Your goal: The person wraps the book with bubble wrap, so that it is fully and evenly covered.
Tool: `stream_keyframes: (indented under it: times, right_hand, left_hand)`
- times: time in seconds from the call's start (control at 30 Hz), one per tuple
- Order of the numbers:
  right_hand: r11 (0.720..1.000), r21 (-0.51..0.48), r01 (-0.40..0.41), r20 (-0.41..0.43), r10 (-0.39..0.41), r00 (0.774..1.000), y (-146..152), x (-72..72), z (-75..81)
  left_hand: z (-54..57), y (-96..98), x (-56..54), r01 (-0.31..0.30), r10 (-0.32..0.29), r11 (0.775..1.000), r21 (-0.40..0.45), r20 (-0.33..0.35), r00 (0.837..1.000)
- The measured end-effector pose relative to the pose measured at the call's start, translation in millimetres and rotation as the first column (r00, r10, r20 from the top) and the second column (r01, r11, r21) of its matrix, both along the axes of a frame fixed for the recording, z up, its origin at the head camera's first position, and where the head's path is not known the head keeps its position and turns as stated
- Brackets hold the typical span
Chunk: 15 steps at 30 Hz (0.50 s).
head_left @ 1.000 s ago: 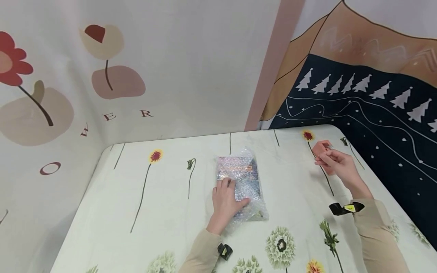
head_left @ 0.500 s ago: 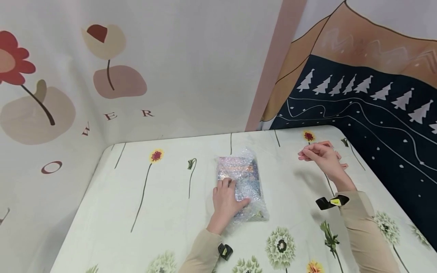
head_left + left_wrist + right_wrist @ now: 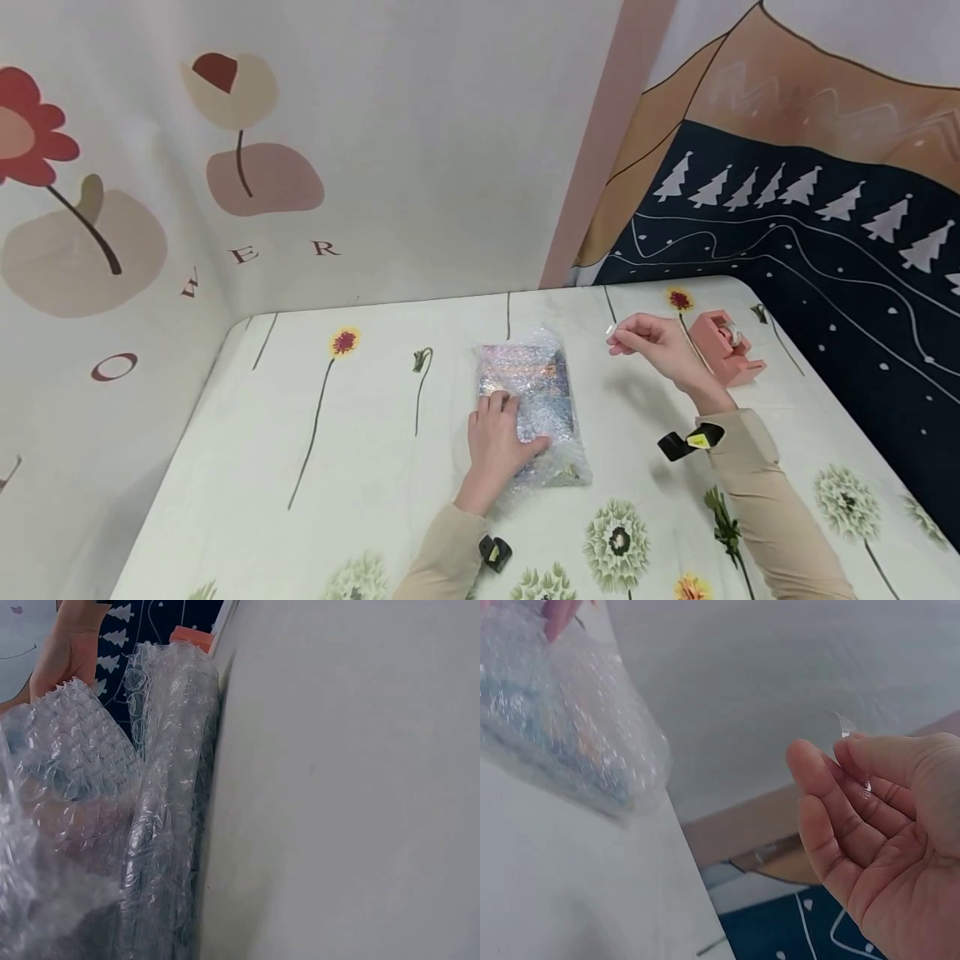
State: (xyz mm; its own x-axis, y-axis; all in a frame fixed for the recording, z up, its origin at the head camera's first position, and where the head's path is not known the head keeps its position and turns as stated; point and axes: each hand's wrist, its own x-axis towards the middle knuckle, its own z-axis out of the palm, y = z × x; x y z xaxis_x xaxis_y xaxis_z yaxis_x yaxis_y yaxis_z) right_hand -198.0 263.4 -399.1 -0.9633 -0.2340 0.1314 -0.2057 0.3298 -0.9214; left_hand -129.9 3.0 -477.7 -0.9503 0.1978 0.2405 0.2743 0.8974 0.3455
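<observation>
A flat, rectangular, book-like item in bubble wrap [image 3: 542, 379] lies at the middle of the table, its colourful printed face showing through. On its lower left part rests my left hand [image 3: 495, 437], fingers spread over the top and thumb out to the right. My right hand [image 3: 663, 346] is raised over the table to the right of the parcel. Between thumb and fingertips it pinches a short strip of clear tape [image 3: 844, 724], one end sticking up. The bubble wrap [image 3: 169, 787] fills much of the left wrist view and hides most of the left hand there.
A coral-pink tape dispenser [image 3: 723, 354] with a clear roll stands at the table's right side, just beyond the right wrist. A flower-print cloth [image 3: 375, 467] covers the table. Printed fabric walls [image 3: 420, 167] rise behind and beside it.
My right hand has left the tape dispenser and moved leftward toward the parcel, carrying the strip of tape. The left hand and the parcel have stayed put.
</observation>
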Motion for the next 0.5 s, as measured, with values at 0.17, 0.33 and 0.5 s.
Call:
stream_keyframes:
  times: [0.17,0.33,0.5]
  right_hand:
    - [0.998,0.006,-0.067,0.014,0.067,0.998,-16.0,-4.7,-6.6]
    - [0.99,0.021,-0.137,-0.002,0.138,0.99,-33.4,-4.6,-14.5]
    - [0.973,0.04,-0.229,-0.047,0.231,0.972,-50.3,-2.3,-25.3]
  left_hand:
    - [0.3,0.3,-0.2,-0.001,0.001,1.0,0.004,0.008,1.0]
    - [0.0,0.2,-0.1,-0.003,0.003,1.0,0.009,0.007,1.0]
    - [-0.4,0.3,0.0,-0.011,0.011,1.0,0.009,-0.005,1.0]
